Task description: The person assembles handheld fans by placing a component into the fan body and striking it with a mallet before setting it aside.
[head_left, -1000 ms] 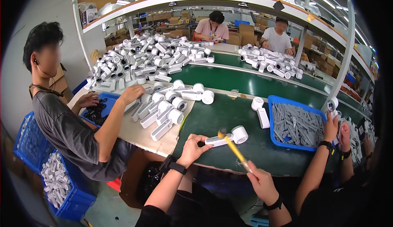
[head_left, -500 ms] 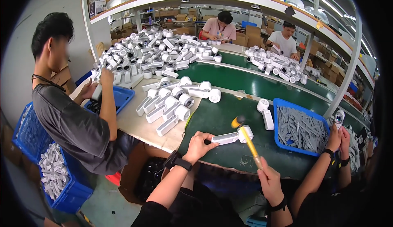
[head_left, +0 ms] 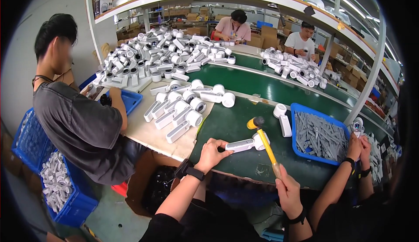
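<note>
My left hand [head_left: 212,155] pinches the handle end of a white handheld device [head_left: 240,145], which lies on the green tabletop. It has a round head and a grey strip along its handle. In my right hand [head_left: 290,193], closed round the lower end of its handle, is a mallet [head_left: 269,151] with a yellow handle and a yellow-and-black head. The mallet head is raised above the device and its handle partly hides the round head. Another white device [head_left: 283,120] lies farther right, beside a blue tray [head_left: 321,159] of grey strips.
Several similar devices [head_left: 181,111] lie on a pale board at left, with a large heap [head_left: 152,54] behind. A co-worker [head_left: 78,124] sits at left by a blue tray; another's hands [head_left: 358,148] hold a device at right. A metal shelf frame [head_left: 369,67] stands across the back.
The mallet head has risen slightly, away from the device; my left hand keeps its place. The left co-worker's raised hand has come down to the blue tray.
</note>
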